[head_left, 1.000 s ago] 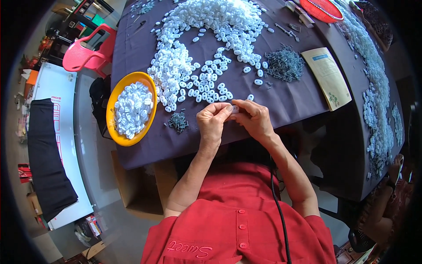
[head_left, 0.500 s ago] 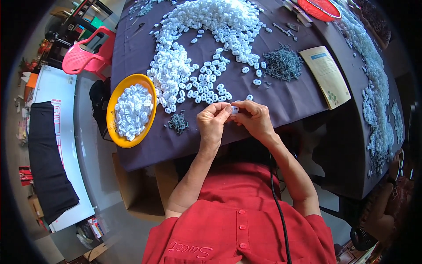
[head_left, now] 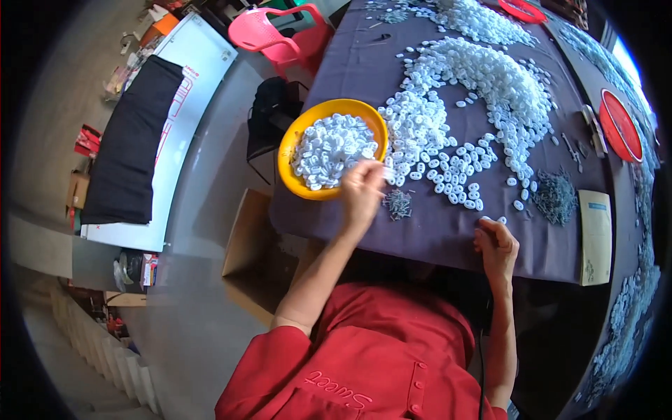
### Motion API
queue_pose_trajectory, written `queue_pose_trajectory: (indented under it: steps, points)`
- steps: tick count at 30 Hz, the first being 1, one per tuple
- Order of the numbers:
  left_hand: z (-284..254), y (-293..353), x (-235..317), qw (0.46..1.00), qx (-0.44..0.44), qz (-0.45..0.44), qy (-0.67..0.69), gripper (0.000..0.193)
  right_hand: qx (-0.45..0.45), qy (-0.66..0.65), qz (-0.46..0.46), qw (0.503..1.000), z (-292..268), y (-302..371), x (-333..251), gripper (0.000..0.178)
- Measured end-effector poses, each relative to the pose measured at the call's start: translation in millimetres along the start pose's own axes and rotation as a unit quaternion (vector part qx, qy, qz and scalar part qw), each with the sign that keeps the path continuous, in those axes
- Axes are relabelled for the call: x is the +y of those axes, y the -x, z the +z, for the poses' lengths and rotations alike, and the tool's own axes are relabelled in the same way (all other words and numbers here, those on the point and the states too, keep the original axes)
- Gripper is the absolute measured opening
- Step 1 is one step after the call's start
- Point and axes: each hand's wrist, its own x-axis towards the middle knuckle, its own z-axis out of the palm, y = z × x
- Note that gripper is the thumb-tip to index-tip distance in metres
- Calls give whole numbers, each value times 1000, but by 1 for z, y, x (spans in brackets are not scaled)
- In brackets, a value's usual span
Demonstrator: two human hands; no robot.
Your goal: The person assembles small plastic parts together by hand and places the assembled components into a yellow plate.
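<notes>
My left hand (head_left: 362, 189) is at the right rim of the yellow bowl (head_left: 285, 166), blurred a little by motion. Its fingertips are pinched on a small white oval plastic piece (head_left: 388, 173). White plastic pieces (head_left: 334, 147) fill the bowl. By the table's near edge my right hand (head_left: 498, 248) has its fingers bent, thumb and index finger slightly apart. A loose white oval piece (head_left: 502, 220) lies just beyond its fingertips. Between the hands sits a small pile of grey screws (head_left: 398, 204).
A heap of white two-holed pieces (head_left: 483, 77) spreads over the dark tablecloth (head_left: 343, 77). On the right are a larger screw pile (head_left: 556, 198), a cream paper packet (head_left: 596, 238) and a red basket (head_left: 620, 126). A pink chair (head_left: 280, 31) and cardboard box (head_left: 255, 245) stand left.
My hands have parted from the white piece they held together. The left has gone leftward to the yellow bowl; the right has dropped to the table near loose pieces. The view has turned left.
</notes>
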Motion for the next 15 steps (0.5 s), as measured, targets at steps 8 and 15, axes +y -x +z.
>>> queue_pose_trajectory:
  steps: [8, 15]
  points:
    - [-89, -89, -37, 946, 132, 115, -271, 18, -33, 16, -96, 995, 10, -11, 2, 15]
    - [-24, -46, 9, 935, 80, 148, -312, 23, 46, 134, -149, 979, -44, -23, -7, 8]
